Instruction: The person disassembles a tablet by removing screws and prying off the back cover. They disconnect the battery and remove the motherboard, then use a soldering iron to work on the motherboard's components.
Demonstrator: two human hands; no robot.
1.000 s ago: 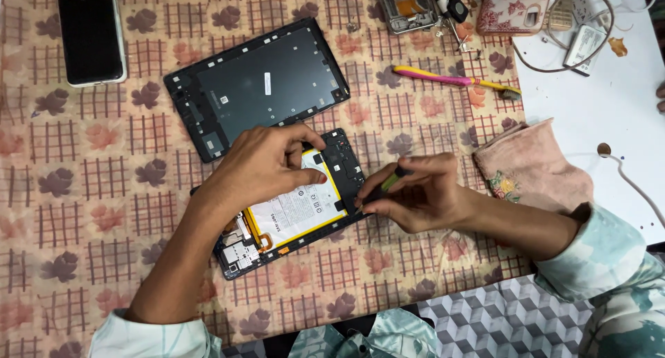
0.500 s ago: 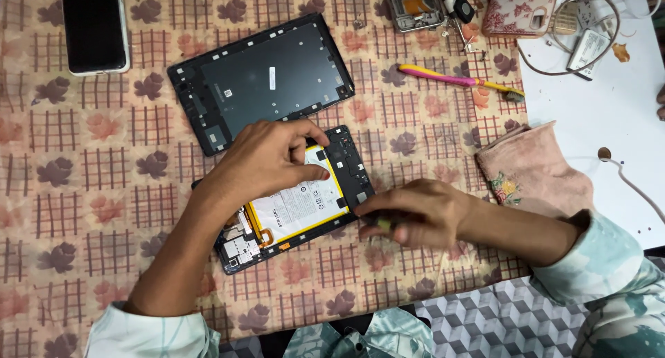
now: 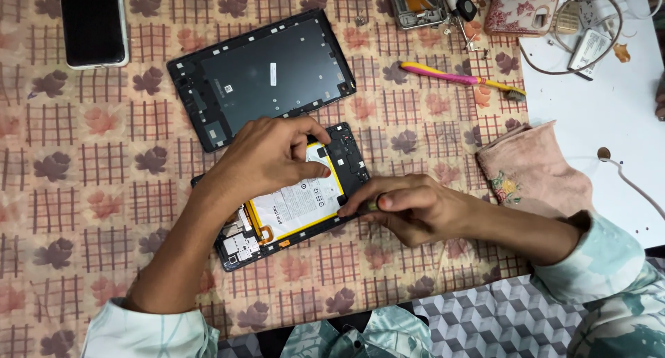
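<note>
While the opened tablet (image 3: 291,202) is pinned mid-cloth by the left hand (image 3: 267,157), fingers spread flat on its battery (image 3: 298,204), the right hand (image 3: 409,207) has been brought lower vs. 1 s ago, closed round a small tool (image 3: 373,205) at the tablet's right edge; prying there seems underway.

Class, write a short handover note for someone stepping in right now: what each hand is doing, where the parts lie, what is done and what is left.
Left hand: pressed flat on the opened tablet, fingers on its white battery.
Right hand: pinches a small tool at the tablet's right edge, beside the battery.
Parts: removed back cover lies above the tablet; a pink and yellow tool lies to its right; pink cloth sits by the right wrist.
Done: back cover off, internals exposed.
Left: battery sits in its frame, not yet lifted out.
</note>
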